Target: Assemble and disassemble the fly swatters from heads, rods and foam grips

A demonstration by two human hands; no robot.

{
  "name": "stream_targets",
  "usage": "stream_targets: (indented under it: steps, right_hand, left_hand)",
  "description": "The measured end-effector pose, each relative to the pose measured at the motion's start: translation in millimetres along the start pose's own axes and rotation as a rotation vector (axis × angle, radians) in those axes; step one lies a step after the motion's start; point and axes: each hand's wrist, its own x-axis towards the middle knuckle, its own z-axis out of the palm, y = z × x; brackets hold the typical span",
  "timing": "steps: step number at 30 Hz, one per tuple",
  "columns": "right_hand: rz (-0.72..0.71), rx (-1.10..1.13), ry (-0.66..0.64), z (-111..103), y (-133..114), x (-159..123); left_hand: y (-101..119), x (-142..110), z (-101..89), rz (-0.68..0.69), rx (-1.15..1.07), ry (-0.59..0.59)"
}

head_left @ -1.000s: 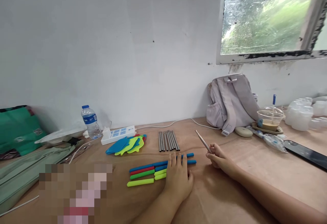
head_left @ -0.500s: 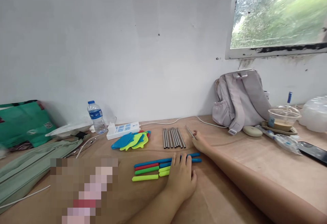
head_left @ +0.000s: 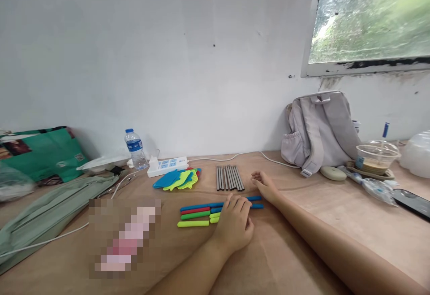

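Observation:
My left hand (head_left: 235, 223) lies on a group of coloured tubes (head_left: 196, 214) in blue, red, green and yellow, near the middle of the wooden table (head_left: 336, 214). Its fingers are bent down over the long blue tubes (head_left: 257, 198). My right hand (head_left: 264, 185) rests on the table just right of a neat row of several grey metal rods (head_left: 230, 177). Its fingers are loose and apart, and nothing shows in them.
Blue, green and yellow mesh pieces (head_left: 178, 179) lie left of the rods, with a white power strip (head_left: 168, 166) and water bottle (head_left: 135, 148) behind. A grey backpack (head_left: 319, 129), drink cup (head_left: 376, 158) and phone (head_left: 413, 201) are at the right. Green cloth (head_left: 50, 205) covers the left.
My right hand carried a metal rod to the right end of the row, laid it down and let go. My left hand's fingers went from flat to bent over the tubes.

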Motion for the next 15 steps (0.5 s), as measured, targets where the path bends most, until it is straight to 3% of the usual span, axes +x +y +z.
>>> stream_targets:
  steps: [3, 8, 11, 15]
  right_hand:
    - [0.064, 0.071, 0.093, -12.4, -4.1, -9.1]
    - [0.219, 0.227, 0.203, -33.1, -11.9, -35.4]
    - [0.296, 0.359, 0.235, -47.8, -18.4, -49.6]
    - [0.413, 0.534, 0.249, -75.8, -24.4, -56.4]
  left_hand:
    - [-10.2, -8.1, -18.9, 0.065, -0.001, 0.153]
    - [-33.9, -25.7, -51.6, -0.131, 0.086, 0.371]
    - [-57.7, -32.6, -64.9, -0.345, -0.007, 0.421]
    - [-95.9, -40.1, -75.4, -0.766, -0.378, 0.552]
